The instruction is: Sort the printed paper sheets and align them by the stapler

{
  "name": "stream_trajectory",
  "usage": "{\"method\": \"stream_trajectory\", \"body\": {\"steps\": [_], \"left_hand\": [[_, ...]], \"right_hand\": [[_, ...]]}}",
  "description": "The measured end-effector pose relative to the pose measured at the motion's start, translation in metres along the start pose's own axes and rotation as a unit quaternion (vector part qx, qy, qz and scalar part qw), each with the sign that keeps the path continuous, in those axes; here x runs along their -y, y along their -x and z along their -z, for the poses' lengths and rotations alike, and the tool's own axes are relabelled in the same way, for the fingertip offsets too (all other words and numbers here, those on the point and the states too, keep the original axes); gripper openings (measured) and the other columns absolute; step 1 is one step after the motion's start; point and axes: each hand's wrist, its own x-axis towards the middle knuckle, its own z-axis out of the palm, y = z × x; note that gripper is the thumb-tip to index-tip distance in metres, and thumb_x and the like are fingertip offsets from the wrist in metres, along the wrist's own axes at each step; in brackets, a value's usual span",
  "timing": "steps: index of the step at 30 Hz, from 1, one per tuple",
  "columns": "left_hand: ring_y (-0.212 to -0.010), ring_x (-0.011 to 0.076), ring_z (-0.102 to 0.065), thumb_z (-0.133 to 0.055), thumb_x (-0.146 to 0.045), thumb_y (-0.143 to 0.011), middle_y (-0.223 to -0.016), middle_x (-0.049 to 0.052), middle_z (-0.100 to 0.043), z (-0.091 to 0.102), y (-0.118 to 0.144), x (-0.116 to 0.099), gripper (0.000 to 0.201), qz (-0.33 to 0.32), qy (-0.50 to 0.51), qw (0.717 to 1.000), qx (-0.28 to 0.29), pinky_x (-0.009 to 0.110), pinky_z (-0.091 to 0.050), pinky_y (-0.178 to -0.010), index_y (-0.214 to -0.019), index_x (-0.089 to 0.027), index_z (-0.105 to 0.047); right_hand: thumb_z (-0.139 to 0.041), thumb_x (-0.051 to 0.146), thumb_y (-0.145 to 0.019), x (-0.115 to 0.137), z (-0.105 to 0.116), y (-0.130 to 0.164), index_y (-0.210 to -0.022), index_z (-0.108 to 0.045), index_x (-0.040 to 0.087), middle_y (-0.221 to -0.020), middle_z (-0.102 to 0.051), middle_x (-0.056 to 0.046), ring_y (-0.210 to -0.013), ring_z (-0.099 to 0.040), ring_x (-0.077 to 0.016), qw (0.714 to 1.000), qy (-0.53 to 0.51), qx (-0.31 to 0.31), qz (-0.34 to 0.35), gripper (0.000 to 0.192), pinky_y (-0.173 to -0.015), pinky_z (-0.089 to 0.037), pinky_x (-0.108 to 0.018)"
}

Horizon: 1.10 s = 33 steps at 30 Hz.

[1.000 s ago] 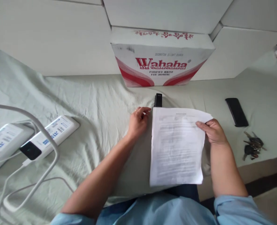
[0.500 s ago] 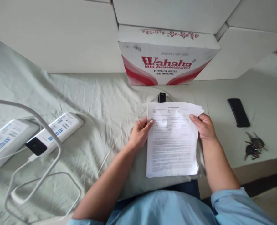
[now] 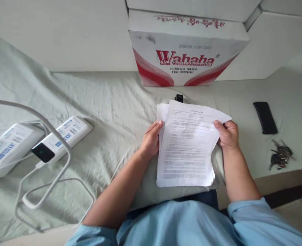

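Observation:
Several printed paper sheets (image 3: 188, 147) lie between my two hands, over the cloth in front of my lap. The top sheet is tilted and shifted right, so a strip of a lower sheet (image 3: 162, 110) shows at the upper left. My left hand (image 3: 152, 137) pinches the lower paper at its left edge, thumb on top. At the upper right, my right hand (image 3: 226, 132) grips the top sheet, thumb on the print and fingers hidden behind. Just beyond the papers' top edge a small black object (image 3: 178, 98) is partly covered.
A Wahaha water carton (image 3: 189, 56) stands against white boxes (image 3: 63, 37). To the left are two white power banks (image 3: 74, 128) (image 3: 10, 145) and a white cable (image 3: 63, 145). A black phone (image 3: 265, 118) and a bunch of keys (image 3: 282, 154) lie to the right.
The top sheet has slid and turned rightward with my right hand, uncovering the sheet under it at the left. My view has shifted slightly; the other person's hand at upper right has left view.

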Motion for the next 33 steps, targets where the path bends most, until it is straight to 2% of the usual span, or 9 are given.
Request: {"method": "stream_trajectory", "body": {"steps": [9,18,22,25,29,33], "left_hand": [[-0.094,0.0319,-0.082,-0.092,-0.055,-0.074,-0.088,0.008,-0.083,0.002,0.002,-0.002,0.047,0.006,-0.031,0.999,0.029,0.039,-0.065,-0.077,-0.101,-0.018,-0.079],[-0.101,0.0340,-0.082,-0.094,-0.061,-0.070,-0.089,0.008,-0.083,0.001,0.001,0.002,0.053,-0.009,-0.037,0.999,0.016,0.041,-0.066,-0.080,-0.099,-0.019,-0.080],[-0.111,0.0364,-0.081,-0.095,-0.060,-0.071,-0.099,0.009,-0.085,0.001,-0.001,0.004,0.055,-0.031,-0.020,0.999,-0.008,0.044,-0.066,-0.087,-0.105,-0.020,-0.079],[-0.115,0.0381,-0.080,-0.094,-0.061,-0.072,-0.104,0.011,-0.085,0.001,-0.002,0.005,0.057,-0.035,-0.015,0.999,-0.020,0.045,-0.066,-0.089,-0.109,-0.020,-0.078],[-0.114,0.0371,-0.080,-0.093,-0.062,-0.074,-0.106,0.011,-0.085,0.002,-0.001,0.007,0.056,-0.051,-0.025,0.998,-0.035,0.043,-0.066,-0.089,-0.108,-0.020,-0.080],[-0.112,0.0358,-0.080,-0.094,-0.067,-0.071,-0.104,0.009,-0.085,0.002,0.001,0.010,0.059,-0.066,-0.034,0.997,-0.034,0.041,-0.065,-0.088,-0.106,-0.020,-0.082]], "right_hand": [[-0.093,0.062,-0.074,0.007,-0.001,0.002,-0.090,-0.084,0.024,-0.095,-0.087,-0.007,-0.095,-0.083,-0.0322,0.999,0.030,-0.007,0.023,0.043,-0.090,-0.066,-0.047],[-0.092,0.063,-0.075,0.007,-0.003,0.002,-0.089,-0.080,0.025,-0.090,-0.082,-0.005,-0.090,-0.079,-0.0277,0.998,0.049,-0.019,0.033,0.042,-0.086,-0.063,-0.043],[-0.091,0.065,-0.075,0.007,-0.001,-0.002,-0.092,-0.075,0.025,-0.083,-0.075,-0.002,-0.079,-0.071,-0.0216,0.992,0.076,-0.075,0.062,0.046,-0.074,-0.059,-0.035],[-0.091,0.066,-0.074,0.009,0.000,-0.003,-0.086,-0.071,0.025,-0.078,-0.067,-0.001,-0.076,-0.066,-0.0201,0.989,0.073,-0.103,0.077,0.047,-0.071,-0.056,-0.034],[-0.090,0.065,-0.076,0.012,-0.002,0.001,-0.076,-0.065,0.024,-0.069,-0.055,0.001,-0.068,-0.057,-0.0173,0.991,0.070,-0.089,0.067,0.048,-0.063,-0.048,-0.032],[-0.091,0.063,-0.076,0.014,-0.009,0.006,-0.072,-0.062,0.023,-0.062,-0.044,0.005,-0.058,-0.041,-0.0112,0.994,0.062,-0.066,0.064,0.050,-0.055,-0.035,-0.028]]}}
